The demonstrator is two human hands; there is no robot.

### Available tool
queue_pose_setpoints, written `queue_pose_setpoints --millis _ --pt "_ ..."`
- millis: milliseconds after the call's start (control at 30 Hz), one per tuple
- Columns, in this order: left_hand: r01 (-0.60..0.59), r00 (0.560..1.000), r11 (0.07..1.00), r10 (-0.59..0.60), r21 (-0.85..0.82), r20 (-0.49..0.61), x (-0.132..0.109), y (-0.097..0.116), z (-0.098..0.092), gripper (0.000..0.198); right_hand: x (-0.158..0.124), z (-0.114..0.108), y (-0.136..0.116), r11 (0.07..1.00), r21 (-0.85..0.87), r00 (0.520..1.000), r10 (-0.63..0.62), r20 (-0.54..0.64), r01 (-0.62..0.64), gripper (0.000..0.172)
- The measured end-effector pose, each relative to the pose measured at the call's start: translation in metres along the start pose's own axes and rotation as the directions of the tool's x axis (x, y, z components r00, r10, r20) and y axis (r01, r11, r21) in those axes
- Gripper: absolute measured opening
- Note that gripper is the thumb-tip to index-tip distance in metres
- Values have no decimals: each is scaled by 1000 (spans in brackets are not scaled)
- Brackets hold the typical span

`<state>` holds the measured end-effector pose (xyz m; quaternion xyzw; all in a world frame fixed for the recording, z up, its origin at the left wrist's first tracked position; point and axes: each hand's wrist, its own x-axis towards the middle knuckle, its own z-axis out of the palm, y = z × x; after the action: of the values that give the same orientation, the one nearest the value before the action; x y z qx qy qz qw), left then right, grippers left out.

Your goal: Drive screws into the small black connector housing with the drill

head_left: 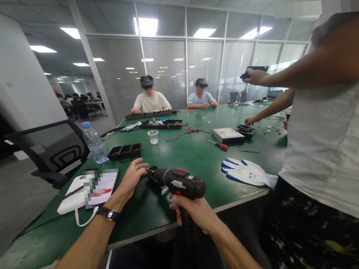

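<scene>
My right hand (194,210) is wrapped round the handle of a black cordless drill (183,182) with red accents, held over the near edge of the table. Its chuck points left and away, at a small black part (153,176) on the green tabletop. My left hand (135,174), with a dark watch on the wrist, has its fingers bent at the left end of that part, gripping it there. The drill hides much of the part and the tip of the bit.
Left stand a water bottle (94,142), a black compartment tray (125,152), a plastic cup (153,136) and a phone (102,187) with a white cable. Right lie a white-blue glove (244,171), a screwdriver (218,144) and a metal-topped box (228,135). A person (325,109) stands close at right.
</scene>
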<state>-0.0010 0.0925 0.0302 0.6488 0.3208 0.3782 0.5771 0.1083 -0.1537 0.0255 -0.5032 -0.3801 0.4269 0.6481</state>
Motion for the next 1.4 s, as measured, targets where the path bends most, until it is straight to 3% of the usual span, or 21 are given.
queue_pose_setpoints --millis 133,267,333,433,500,567,733,867,1000,1167,1400 --pt "-49 995 983 63 175 -75 4 -7 0 68 1 1 -1 1000 7 1000 -16 3 16 33" --pt "-74 994 948 94 311 -50 -1 -8 -6 63 2 2 -2 999 17 999 -39 -16 39 34" --pt "-84 994 864 105 497 -15 -9 -5 -6 64 3 2 -1 999 38 999 -37 -32 38 34" --pt "-118 992 638 102 761 69 -22 4 0 64 4 1 2 997 67 999 -29 -46 32 37" --pt "-143 990 539 92 830 111 -28 9 5 62 4 0 4 997 66 999 -37 -40 39 37" --pt "-159 987 510 86 845 134 -31 12 7 61 5 0 6 997 65 998 -42 -36 44 36" --pt "-200 979 584 91 786 182 -35 9 7 55 8 1 12 994 102 998 -22 -62 28 56" --pt "-249 967 644 119 724 227 -48 8 13 37 10 2 18 991 119 996 -50 -79 59 76" --pt "-268 963 671 153 692 224 -58 11 19 24 9 3 18 992 113 995 -39 -94 49 62" --pt "-247 967 787 162 565 198 -53 13 19 27 7 1 14 993 117 995 12 -94 -1 53" --pt "-192 980 930 199 313 8 -34 7 12 33 7 -2 15 985 167 998 -35 -58 44 44"
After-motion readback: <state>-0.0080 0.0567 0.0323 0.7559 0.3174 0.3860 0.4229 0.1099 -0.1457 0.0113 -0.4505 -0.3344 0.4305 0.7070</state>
